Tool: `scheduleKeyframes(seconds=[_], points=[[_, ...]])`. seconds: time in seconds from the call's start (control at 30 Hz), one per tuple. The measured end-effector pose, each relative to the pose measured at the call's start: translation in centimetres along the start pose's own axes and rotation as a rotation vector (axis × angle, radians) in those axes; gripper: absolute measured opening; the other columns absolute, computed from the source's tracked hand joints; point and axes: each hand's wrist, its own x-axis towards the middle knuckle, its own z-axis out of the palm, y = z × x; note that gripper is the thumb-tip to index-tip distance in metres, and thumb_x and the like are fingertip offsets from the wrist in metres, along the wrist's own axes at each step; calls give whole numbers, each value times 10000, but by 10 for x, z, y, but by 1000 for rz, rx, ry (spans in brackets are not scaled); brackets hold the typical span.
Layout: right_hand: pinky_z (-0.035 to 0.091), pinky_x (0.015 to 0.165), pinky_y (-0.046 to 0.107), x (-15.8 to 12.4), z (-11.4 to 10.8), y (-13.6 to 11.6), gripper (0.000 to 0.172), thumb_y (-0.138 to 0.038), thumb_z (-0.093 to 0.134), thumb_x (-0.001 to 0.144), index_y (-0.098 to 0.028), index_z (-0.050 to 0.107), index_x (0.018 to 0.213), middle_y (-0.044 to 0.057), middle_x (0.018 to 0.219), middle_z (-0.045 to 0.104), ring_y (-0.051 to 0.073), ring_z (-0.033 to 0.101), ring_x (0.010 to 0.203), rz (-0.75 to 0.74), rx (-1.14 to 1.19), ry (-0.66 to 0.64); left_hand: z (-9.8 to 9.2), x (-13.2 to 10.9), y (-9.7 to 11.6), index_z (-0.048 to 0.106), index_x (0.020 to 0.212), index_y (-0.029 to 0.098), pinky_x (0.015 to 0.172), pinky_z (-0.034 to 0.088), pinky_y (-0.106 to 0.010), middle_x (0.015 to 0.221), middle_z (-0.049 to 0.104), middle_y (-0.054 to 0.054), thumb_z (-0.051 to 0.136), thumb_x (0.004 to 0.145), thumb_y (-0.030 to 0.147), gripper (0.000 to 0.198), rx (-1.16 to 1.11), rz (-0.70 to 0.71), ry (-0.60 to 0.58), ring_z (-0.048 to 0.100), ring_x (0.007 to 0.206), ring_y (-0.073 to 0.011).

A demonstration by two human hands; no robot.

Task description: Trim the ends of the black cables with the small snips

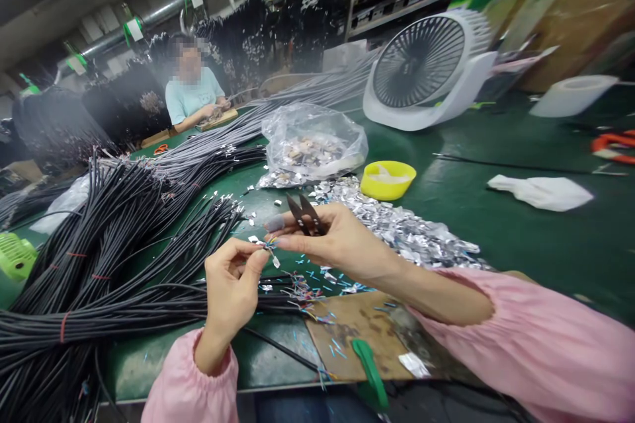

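My left hand (233, 284) pinches the stripped end of a cable (269, 246), where thin coloured wires and a bit of foil show. My right hand (337, 238) meets it from the right, its thumb and forefinger closed on the same wires. Dark snips (305, 215) are tucked in the right hand, blades pointing up and apart. Grey tape or a cover wraps one right fingertip. Beneath both hands lies a bundle of black cables (163, 304) with coloured wire ends. A heap of foil scraps (411, 228) is behind the right hand.
Beyond the hands are a clear plastic bag (315, 142), a yellow bowl (388, 180) and a white fan (426, 69). A wooden board (357, 324) with a green clamp (370, 370) is at the front edge. Another person (194, 89) sits across the green table (461, 185).
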Motion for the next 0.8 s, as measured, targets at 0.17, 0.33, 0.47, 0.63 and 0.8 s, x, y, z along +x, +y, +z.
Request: scheduleKeyframes(seconds=[0.17,0.33,0.47,0.63,0.8], points=[[252,368,208,-1,0,0,148,-187,699,539,-137,667,674,-37,486,565,72,455,438,-9,-51,-1,2,-1,-3,623,662,147,508,417,-179,613,593,9,666,722,285,157,0,13,-2,539,557,-94],[223,397,206,-2,2,5,79,-192,638,571,-133,631,623,-85,422,394,43,323,407,-97,-222,6,5,-1,-5,611,655,157,543,432,-181,636,605,11,678,712,259,134,1,97,40,568,588,-98],[295,415,205,-1,3,10,59,-180,614,593,-132,636,620,-50,468,493,60,391,438,-160,-333,-43,2,0,-5,620,691,158,431,354,-155,572,551,35,646,747,315,168,-32,114,98,467,459,-56],[453,483,249,-1,1,8,241,-284,628,645,-114,698,800,71,740,712,128,581,533,-202,-299,31,0,2,-4,613,678,145,405,321,-151,526,514,37,639,749,388,255,-116,26,41,421,434,-49],[524,555,269,-2,2,10,240,-272,660,620,-113,709,793,78,754,728,163,647,609,-246,-235,14,3,2,-5,599,674,143,415,336,-160,526,517,33,628,755,384,255,-65,21,42,432,442,-60]])
